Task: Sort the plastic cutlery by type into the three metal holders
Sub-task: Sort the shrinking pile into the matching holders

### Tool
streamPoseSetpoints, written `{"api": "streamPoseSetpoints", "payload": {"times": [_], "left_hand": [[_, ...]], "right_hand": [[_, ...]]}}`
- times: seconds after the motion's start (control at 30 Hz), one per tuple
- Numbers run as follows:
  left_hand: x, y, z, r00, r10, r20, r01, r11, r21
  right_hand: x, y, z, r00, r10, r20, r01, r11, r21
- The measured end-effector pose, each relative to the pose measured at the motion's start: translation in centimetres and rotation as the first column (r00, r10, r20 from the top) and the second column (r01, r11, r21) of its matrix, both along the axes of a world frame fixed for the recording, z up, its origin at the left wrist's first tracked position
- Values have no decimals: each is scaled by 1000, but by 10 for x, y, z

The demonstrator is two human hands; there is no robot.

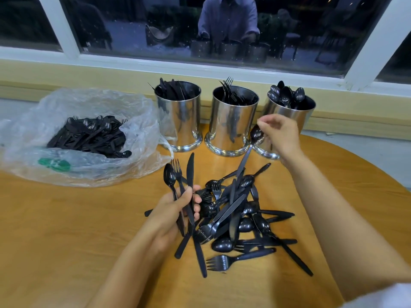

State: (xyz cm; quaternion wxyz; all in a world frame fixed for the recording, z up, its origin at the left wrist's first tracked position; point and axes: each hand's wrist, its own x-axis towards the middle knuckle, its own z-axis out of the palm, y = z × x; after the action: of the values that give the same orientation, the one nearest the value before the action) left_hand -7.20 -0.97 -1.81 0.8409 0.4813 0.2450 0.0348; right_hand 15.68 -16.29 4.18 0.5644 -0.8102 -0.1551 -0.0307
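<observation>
Near the far right spoon holder, the right hand pinches a black spoon by its bowl, probably to drop it inside next, while the left hand grips three mixed pieces.

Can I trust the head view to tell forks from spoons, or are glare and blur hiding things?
Head view: the pile is sharp enough to tell types; the holders mirror their surroundings but rims are readable; the right hand and its spoon look slightly soft; the bag hazes its cutlery; the wide angle bows the window frame.
</observation>
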Motion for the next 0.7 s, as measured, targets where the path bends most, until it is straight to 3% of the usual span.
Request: {"api": "streamPoseSetpoints", "payload": {"times": [0.07,0.17,0.27,0.43,0.7], "left_hand": [[0,-3,3,1000,-13,2,13,1000,0],[-1,-13,10,999,-54,10,54,999,8],[-6,-22,15,993,-120,3,120,992,24],[-18,-28,20,989,-149,17,149,989,-8],[-26,-25,20,986,-162,35,164,985,-57]], "right_hand": [[-27,0,23,981,183,-61,-178,981,79],[-70,10,33,892,434,-127,-434,901,30],[-100,29,23,823,551,-136,-555,832,13],[-117,50,-4,863,504,37,-504,864,-25],[-126,51,-14,894,430,122,-430,902,-32]]}}
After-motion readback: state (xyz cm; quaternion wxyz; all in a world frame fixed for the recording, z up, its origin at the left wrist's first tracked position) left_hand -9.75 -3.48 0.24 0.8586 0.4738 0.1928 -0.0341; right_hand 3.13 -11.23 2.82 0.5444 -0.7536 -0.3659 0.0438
